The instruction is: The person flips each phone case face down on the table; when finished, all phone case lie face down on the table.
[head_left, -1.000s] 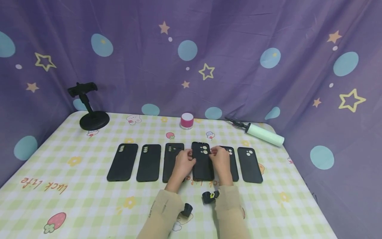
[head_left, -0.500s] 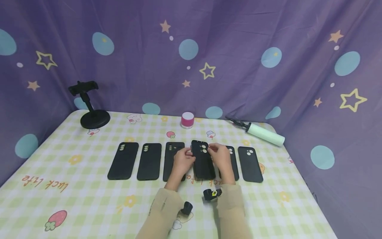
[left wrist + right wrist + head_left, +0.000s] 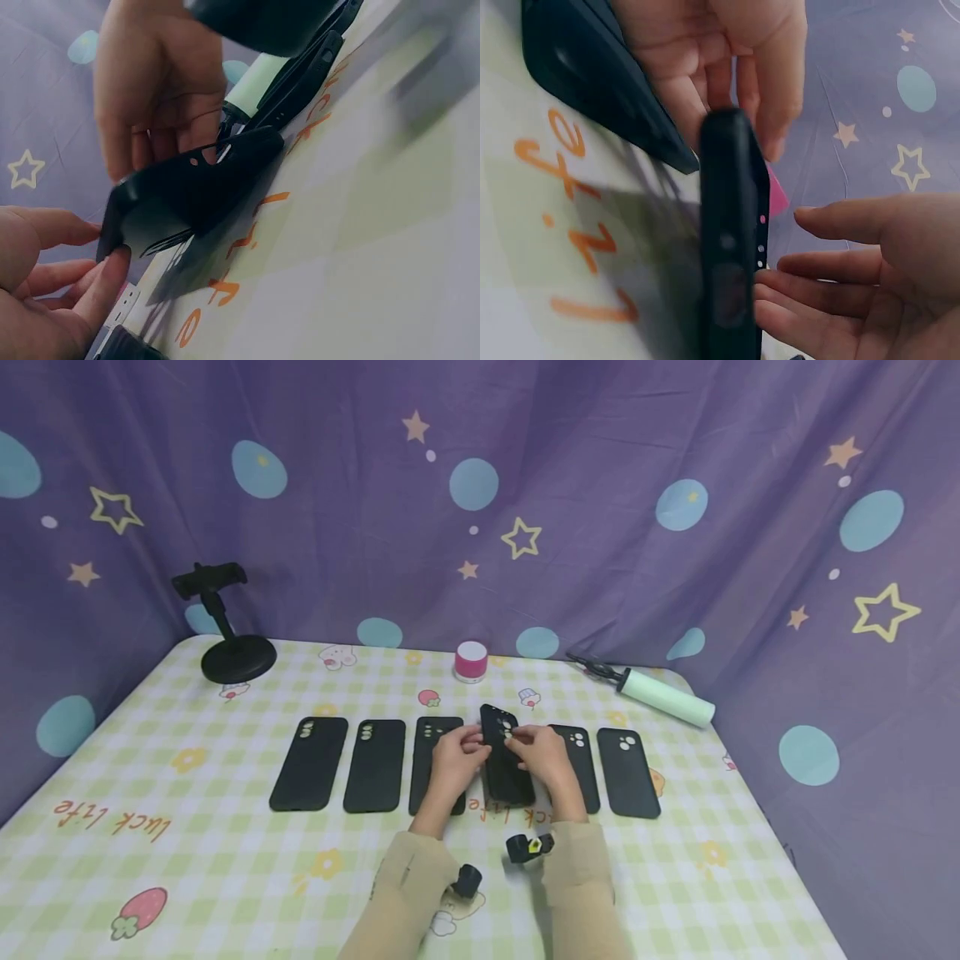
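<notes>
My left hand (image 3: 453, 764) pinches the left edge of a black phone case (image 3: 501, 777) between thumb and fingers. The left wrist view shows this case (image 3: 187, 180) tilted, one end raised off the cloth, its camera cutouts at the upper end in the head view. Over its right side hovers my right hand (image 3: 551, 760). In the right wrist view that right hand (image 3: 847, 277) has fairly straight fingers, the tips at the case's edge and the thumb apart; whether they touch cannot be told. A case (image 3: 423, 768) lies partly under the left forearm; another (image 3: 587, 768) lies beside the right.
Further black cases lie flat in the row, two at left (image 3: 309, 768) and one at far right (image 3: 630, 777). Behind stand a black phone stand (image 3: 238, 660), a pink-and-white round object (image 3: 471, 663) and a pale green hand pump (image 3: 666, 697). A purple curtain (image 3: 345, 527) backs the table.
The case has turned and tilted, its right side rising. My right hand has shifted left from the case's right edge to over its cutouts. My left hand keeps its pinch.
</notes>
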### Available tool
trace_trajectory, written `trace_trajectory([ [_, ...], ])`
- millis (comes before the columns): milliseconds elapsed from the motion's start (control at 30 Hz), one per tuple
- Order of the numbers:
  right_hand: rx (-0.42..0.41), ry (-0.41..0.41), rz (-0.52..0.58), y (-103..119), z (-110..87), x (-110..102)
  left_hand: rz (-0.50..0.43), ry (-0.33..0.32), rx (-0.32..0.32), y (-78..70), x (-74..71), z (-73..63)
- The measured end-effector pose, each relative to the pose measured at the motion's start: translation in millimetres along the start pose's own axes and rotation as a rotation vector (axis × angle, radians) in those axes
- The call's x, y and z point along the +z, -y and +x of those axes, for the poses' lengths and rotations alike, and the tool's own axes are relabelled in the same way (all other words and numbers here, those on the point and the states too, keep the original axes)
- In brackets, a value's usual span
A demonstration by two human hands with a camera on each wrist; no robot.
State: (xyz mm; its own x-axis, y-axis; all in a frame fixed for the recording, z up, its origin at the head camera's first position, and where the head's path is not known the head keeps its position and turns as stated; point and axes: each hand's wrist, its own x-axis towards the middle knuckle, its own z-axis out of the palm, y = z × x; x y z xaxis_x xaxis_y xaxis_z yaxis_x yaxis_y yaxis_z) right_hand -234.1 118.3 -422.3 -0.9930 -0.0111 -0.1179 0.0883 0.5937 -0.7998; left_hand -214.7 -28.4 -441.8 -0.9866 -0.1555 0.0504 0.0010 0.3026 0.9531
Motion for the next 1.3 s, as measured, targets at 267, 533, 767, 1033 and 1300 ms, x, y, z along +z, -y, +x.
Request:
trace_trajectory([
  [267, 0.051, 0.016, 0.173, 5.6, 0.1, 2.5, -0.070, -0.013, 0.069, -2.5, 2.4, -1.1],
  [533, 0.079, 0.044, 0.290, 6.8, 2.3, 0.9, -0.147, 0.018, 0.075, -6.1, 2.1, -1.8],
  [767, 0.083, 0.063, 0.336, 7.2, 1.5, -0.9, -0.214, 0.066, 0.117, -2.9, 3.5, -1.7],
  [1033, 0.060, 0.089, 0.318, 8.7, -1.2, -1.3, -0.235, 0.122, 0.103, -4.6, 3.3, -4.6],
  [1300, 0.062, 0.085, 0.366, 8.9, -1.0, -0.5, -0.195, 0.145, 0.071, -1.3, 6.4, -3.1],
])
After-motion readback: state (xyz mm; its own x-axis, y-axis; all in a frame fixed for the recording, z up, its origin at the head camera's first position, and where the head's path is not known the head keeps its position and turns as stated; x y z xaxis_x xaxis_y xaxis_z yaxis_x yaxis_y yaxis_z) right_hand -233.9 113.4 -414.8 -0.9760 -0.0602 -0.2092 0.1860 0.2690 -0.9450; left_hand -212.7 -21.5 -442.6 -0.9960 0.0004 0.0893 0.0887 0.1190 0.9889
